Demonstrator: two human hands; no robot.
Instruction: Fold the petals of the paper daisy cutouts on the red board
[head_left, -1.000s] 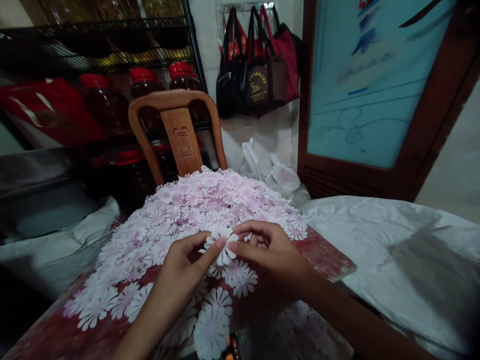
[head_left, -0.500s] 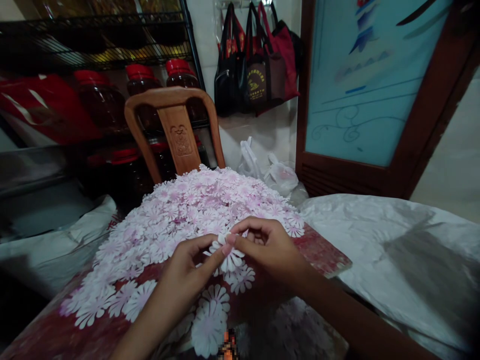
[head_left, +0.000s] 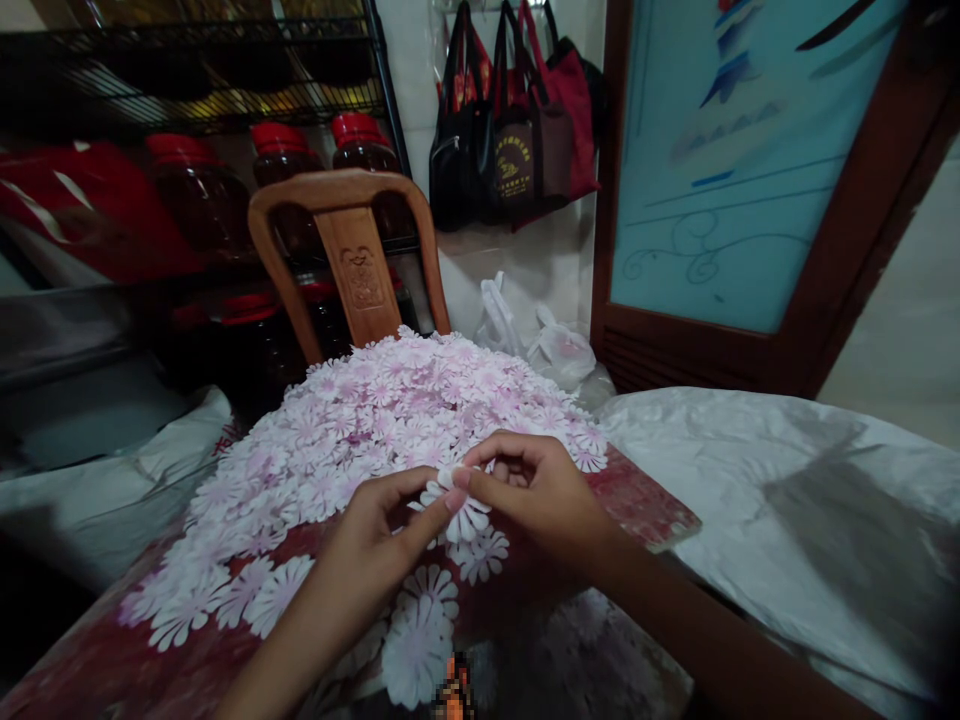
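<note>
Grip: the left hand (head_left: 373, 540) and the right hand (head_left: 536, 497) are both closed on a single white daisy-shaped cut-out (head_left: 466, 517), pinching it between their fingertips from either side, with the right hand's remaining fingers curled inward. The held cut-out has a faint pink centre (material not determinable from this view) and sits tilted just above the near edge of a heap of similar pink-tinged daisy cut-outs (head_left: 375, 425). Other loose cut-outs (head_left: 480, 556) lie directly beneath and in front of the hands, the largest (head_left: 416, 650) near the bottom of the view beside a pixelated patch (head_left: 454, 690). Heap and loose pieces rest on a red-patterned board (head_left: 645, 505), whose corner projects to the right over a crumpled white sheet (head_left: 780, 500). Beyond the heap stands a carved wooden chair back (head_left: 345, 240), in front of a black wire shelf (head_left: 202, 70) holding red-lidded jars (head_left: 366, 145) of dark contents. White plastic bags (head_left: 559, 345) lie further back, below hanging tote bags (head_left: 510, 130), and a wood-framed pale blue painted panel (head_left: 750, 170) stands at the right.
</note>
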